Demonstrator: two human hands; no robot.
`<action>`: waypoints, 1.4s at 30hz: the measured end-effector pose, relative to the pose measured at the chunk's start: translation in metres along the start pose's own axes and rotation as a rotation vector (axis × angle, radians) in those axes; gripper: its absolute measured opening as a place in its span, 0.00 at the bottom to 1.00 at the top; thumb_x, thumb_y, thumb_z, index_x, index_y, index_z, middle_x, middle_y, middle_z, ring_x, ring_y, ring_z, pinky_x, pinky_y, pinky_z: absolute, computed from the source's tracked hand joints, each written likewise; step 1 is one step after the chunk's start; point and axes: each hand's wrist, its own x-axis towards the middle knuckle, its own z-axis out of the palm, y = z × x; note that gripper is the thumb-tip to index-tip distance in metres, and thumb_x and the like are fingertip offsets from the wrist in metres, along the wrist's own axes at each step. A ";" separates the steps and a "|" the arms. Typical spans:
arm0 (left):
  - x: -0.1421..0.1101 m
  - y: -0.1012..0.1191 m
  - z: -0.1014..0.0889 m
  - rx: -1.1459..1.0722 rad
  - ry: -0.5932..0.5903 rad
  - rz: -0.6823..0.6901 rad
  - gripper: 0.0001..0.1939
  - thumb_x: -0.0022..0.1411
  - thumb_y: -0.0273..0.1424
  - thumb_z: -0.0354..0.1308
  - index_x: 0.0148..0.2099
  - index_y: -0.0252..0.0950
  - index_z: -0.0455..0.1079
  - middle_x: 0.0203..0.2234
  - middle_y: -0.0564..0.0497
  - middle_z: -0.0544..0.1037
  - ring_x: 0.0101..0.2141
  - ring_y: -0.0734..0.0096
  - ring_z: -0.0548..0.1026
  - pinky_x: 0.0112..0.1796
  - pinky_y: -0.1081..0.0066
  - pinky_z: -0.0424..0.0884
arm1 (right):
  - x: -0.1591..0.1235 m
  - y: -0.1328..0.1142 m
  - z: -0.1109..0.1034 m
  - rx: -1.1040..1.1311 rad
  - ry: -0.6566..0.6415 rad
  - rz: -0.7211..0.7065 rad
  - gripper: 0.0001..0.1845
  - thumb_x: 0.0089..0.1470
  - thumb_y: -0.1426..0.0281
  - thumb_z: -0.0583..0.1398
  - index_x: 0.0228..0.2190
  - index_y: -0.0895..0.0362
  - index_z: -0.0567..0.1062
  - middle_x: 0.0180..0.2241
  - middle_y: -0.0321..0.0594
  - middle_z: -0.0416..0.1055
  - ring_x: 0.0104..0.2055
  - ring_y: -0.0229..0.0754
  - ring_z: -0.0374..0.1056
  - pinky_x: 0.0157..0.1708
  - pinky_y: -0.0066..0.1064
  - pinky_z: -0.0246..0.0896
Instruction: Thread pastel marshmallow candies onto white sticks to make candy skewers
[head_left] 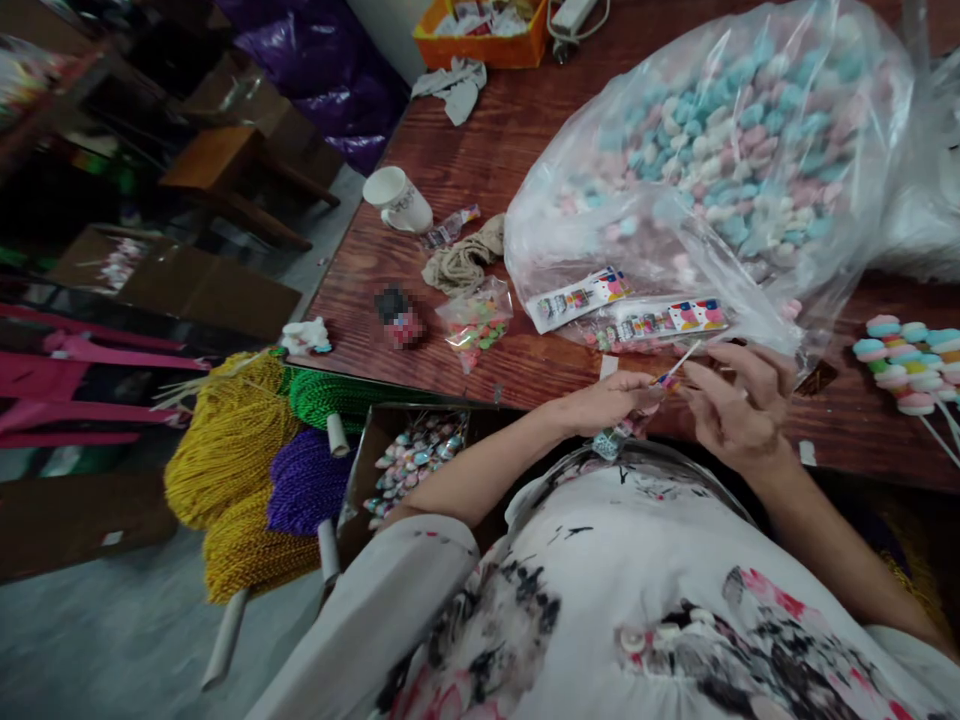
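Spools of glossy cord (240, 470), yellow, green and purple, lie at your far left below the table's edge, and just right of them an open cardboard box (409, 462) holds a heap of small wrapped sweets, which reads as finished work. On the reddish, grained wooden table (480, 150) above stand a white mug (397, 198), a crumpled beige cloth (463, 262) and a small clear packet (474, 324) of bright candies. Your left hand (611, 400) is at the table's near edge, fingers pinched together on a thin white stick (681, 362) with a bit of coloured wrapper at its base; your right hand (739, 405) meets it, fingers curled onto the same piece. Behind them slumps a big clear plastic bag (712, 160) nearly full of soft pastel pieces, pink, blue and white, so I judge most of the stock still unused. At far right lie finished pastel skewers (911, 365).
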 end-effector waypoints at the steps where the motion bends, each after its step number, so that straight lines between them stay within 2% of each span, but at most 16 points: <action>1: -0.001 0.002 -0.001 -0.038 -0.058 -0.041 0.25 0.50 0.49 0.66 0.28 0.33 0.63 0.18 0.59 0.64 0.19 0.81 0.65 0.24 0.75 0.65 | 0.002 0.004 -0.008 -0.051 -0.138 -0.071 0.14 0.51 0.68 0.64 0.41 0.43 0.77 0.46 0.38 0.76 0.53 0.50 0.65 0.55 0.51 0.53; 3: -0.002 0.005 -0.003 -0.129 -0.200 -0.127 0.23 0.49 0.45 0.69 0.28 0.33 0.64 0.18 0.57 0.66 0.18 0.81 0.65 0.25 0.72 0.68 | 0.006 0.010 -0.020 -0.051 -0.379 -0.148 0.16 0.53 0.68 0.62 0.44 0.40 0.77 0.46 0.33 0.77 0.55 0.52 0.65 0.56 0.54 0.49; 5: -0.002 0.006 -0.003 -0.193 -0.331 -0.212 0.21 0.49 0.43 0.69 0.28 0.32 0.66 0.18 0.55 0.67 0.18 0.80 0.65 0.26 0.69 0.70 | 0.009 0.015 -0.027 0.019 -0.507 -0.154 0.15 0.54 0.67 0.61 0.44 0.41 0.77 0.44 0.32 0.78 0.53 0.51 0.67 0.55 0.56 0.48; 8: 0.001 0.006 0.000 -0.224 -0.431 -0.282 0.21 0.49 0.43 0.70 0.27 0.31 0.68 0.18 0.53 0.68 0.19 0.78 0.65 0.26 0.67 0.72 | 0.011 0.017 -0.029 0.073 -0.507 -0.214 0.10 0.52 0.68 0.62 0.38 0.43 0.78 0.39 0.32 0.80 0.48 0.48 0.70 0.53 0.53 0.49; 11: 0.006 0.006 -0.001 -0.171 -0.416 -0.247 0.19 0.52 0.44 0.67 0.30 0.32 0.69 0.20 0.53 0.68 0.19 0.77 0.65 0.27 0.68 0.71 | 0.013 0.011 -0.026 -0.031 -0.430 -0.355 0.10 0.50 0.72 0.60 0.34 0.47 0.77 0.34 0.33 0.79 0.44 0.47 0.70 0.50 0.50 0.48; 14: 0.008 0.008 -0.005 0.206 -0.325 -0.110 0.14 0.63 0.39 0.57 0.31 0.33 0.67 0.21 0.54 0.67 0.21 0.76 0.67 0.28 0.69 0.69 | 0.012 0.007 -0.018 -0.159 -0.446 -0.320 0.08 0.46 0.76 0.57 0.29 0.52 0.73 0.29 0.37 0.76 0.41 0.48 0.69 0.47 0.49 0.49; 19: -0.007 0.006 0.007 1.270 0.058 0.310 0.09 0.65 0.29 0.49 0.38 0.32 0.69 0.33 0.44 0.74 0.33 0.66 0.72 0.39 0.66 0.68 | 0.002 0.008 -0.004 0.018 -0.527 -0.036 0.09 0.52 0.74 0.55 0.23 0.55 0.71 0.25 0.38 0.72 0.31 0.41 0.66 0.33 0.36 0.53; 22: -0.020 -0.003 0.014 1.498 0.141 0.393 0.12 0.66 0.28 0.46 0.40 0.32 0.71 0.36 0.41 0.75 0.37 0.63 0.73 0.40 0.65 0.67 | -0.012 -0.001 -0.002 0.143 -0.545 0.105 0.11 0.57 0.72 0.54 0.25 0.55 0.72 0.23 0.36 0.71 0.28 0.38 0.65 0.30 0.33 0.55; 25: -0.023 -0.011 0.008 1.302 0.137 0.302 0.12 0.64 0.28 0.47 0.33 0.33 0.71 0.29 0.46 0.75 0.32 0.68 0.72 0.34 0.70 0.66 | -0.027 -0.016 -0.003 -0.086 -0.383 -0.026 0.09 0.56 0.73 0.56 0.37 0.54 0.76 0.36 0.41 0.77 0.43 0.46 0.70 0.41 0.40 0.55; 28: -0.017 -0.012 -0.001 0.751 0.023 0.055 0.12 0.61 0.31 0.49 0.26 0.33 0.67 0.20 0.53 0.71 0.22 0.76 0.68 0.27 0.75 0.64 | -0.037 -0.025 -0.006 -0.233 -0.295 -0.226 0.20 0.55 0.73 0.60 0.49 0.47 0.73 0.50 0.40 0.75 0.53 0.50 0.67 0.49 0.47 0.49; 31: -0.010 -0.008 -0.008 0.281 -0.150 -0.213 0.11 0.56 0.34 0.55 0.25 0.33 0.67 0.15 0.55 0.68 0.15 0.79 0.63 0.19 0.77 0.60 | -0.039 -0.024 -0.010 -0.162 -0.254 -0.331 0.18 0.54 0.72 0.62 0.47 0.48 0.73 0.40 0.36 0.79 0.44 0.44 0.70 0.47 0.45 0.50; 33: -0.006 -0.006 -0.011 0.196 -0.225 -0.289 0.11 0.53 0.36 0.59 0.26 0.33 0.68 0.15 0.55 0.69 0.15 0.79 0.64 0.18 0.77 0.59 | -0.036 -0.021 -0.013 -0.131 -0.247 -0.352 0.11 0.54 0.73 0.61 0.40 0.50 0.75 0.32 0.34 0.78 0.38 0.41 0.70 0.46 0.44 0.51; 35: -0.004 -0.003 -0.010 0.255 -0.256 -0.251 0.11 0.53 0.37 0.60 0.29 0.32 0.71 0.18 0.54 0.71 0.18 0.78 0.66 0.21 0.77 0.62 | -0.033 -0.016 -0.014 -0.135 -0.325 -0.303 0.07 0.54 0.75 0.59 0.34 0.53 0.75 0.27 0.34 0.76 0.34 0.40 0.69 0.45 0.43 0.51; 37: -0.001 0.001 -0.008 0.428 -0.236 -0.098 0.11 0.55 0.36 0.59 0.30 0.32 0.72 0.20 0.55 0.71 0.20 0.79 0.67 0.25 0.77 0.63 | -0.028 -0.010 -0.014 -0.118 -0.434 -0.171 0.07 0.55 0.75 0.56 0.29 0.54 0.74 0.25 0.35 0.74 0.31 0.39 0.67 0.43 0.42 0.52; 40: 0.006 0.009 0.000 0.757 -0.119 0.217 0.07 0.54 0.29 0.58 0.25 0.33 0.72 0.19 0.54 0.69 0.22 0.77 0.65 0.29 0.75 0.62 | -0.017 0.003 -0.011 0.071 -0.582 0.117 0.11 0.57 0.71 0.55 0.25 0.55 0.74 0.21 0.34 0.71 0.25 0.37 0.65 0.32 0.34 0.55; 42: 0.013 0.015 0.004 0.885 -0.023 0.329 0.08 0.52 0.25 0.57 0.21 0.34 0.70 0.18 0.53 0.69 0.24 0.75 0.66 0.33 0.72 0.63 | -0.008 0.013 -0.010 0.249 -0.637 0.299 0.14 0.58 0.66 0.56 0.22 0.55 0.73 0.18 0.32 0.68 0.21 0.35 0.62 0.25 0.30 0.54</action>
